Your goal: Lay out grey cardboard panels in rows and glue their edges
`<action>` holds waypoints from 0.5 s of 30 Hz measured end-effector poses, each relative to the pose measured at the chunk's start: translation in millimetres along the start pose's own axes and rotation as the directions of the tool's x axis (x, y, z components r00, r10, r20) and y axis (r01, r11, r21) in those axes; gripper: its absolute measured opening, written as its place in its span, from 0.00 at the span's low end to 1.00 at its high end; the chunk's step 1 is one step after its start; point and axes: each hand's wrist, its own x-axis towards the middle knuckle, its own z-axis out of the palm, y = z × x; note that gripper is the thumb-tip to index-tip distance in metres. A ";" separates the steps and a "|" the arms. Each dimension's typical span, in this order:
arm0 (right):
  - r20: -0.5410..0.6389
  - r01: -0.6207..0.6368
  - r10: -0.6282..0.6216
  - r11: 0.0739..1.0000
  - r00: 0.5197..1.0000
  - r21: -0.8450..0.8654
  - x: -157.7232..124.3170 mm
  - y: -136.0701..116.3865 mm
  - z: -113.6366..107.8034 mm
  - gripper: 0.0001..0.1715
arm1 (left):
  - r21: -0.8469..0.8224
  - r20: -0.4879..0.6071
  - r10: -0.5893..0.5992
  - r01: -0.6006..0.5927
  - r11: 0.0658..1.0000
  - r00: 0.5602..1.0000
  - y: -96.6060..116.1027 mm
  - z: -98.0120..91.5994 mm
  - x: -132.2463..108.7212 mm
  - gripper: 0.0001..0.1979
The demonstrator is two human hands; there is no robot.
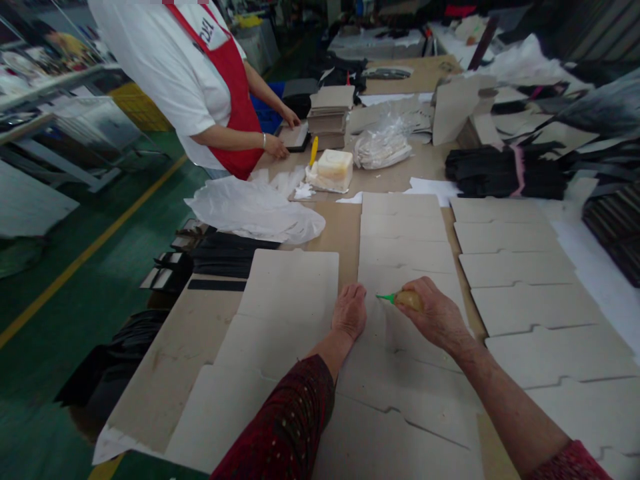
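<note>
My right hand is closed around a small tan squeeze bottle with a pointed green nozzle. The nozzle aims left, its tip just over a grey cardboard sheet in the middle row. These sheets overlap one another like shingles, with notched edges. My left hand rests at the left edge of that row, fingers curled in; whatever lies under them is hidden. Beside it is a left row of cardboard sheets.
A right row of cardboard sheets runs alongside. Black strips and a plastic bag lie at left. Further back are a cream block, stacked boards and black bundles. A co-worker in a red apron handles a board.
</note>
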 end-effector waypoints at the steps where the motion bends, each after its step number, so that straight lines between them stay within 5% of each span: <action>1: -0.002 -0.008 0.008 1.000 1.000 0.022 -0.6 -0.3 1.6 0.10 | 0.002 -0.003 0.000 0.000 1.000 1.000 0.0 0.4 0.1 0.12; 5: -0.055 -0.051 0.058 0.992 0.997 0.113 -2.9 -2.1 14.2 0.12 | 0.011 -0.014 -0.007 0.008 1.000 1.000 0.7 0.7 -0.2 0.14; 8: -0.159 -0.145 0.214 0.921 0.964 0.360 -3.4 5.4 23.9 0.20 | 0.020 -0.024 -0.012 0.012 1.000 1.000 0.7 0.1 -1.1 0.18; 12: -0.195 -0.301 0.536 0.697 0.821 0.650 -0.9 38.9 18.9 0.34 | 0.031 -0.022 0.014 -0.013 0.999 1.000 -0.9 -0.6 -1.3 0.26; 15: -0.281 -0.313 0.632 0.661 0.722 0.682 3.8 74.6 -1.2 0.34 | 0.032 -0.016 0.025 -0.024 0.999 1.000 -1.7 -1.7 -0.3 0.29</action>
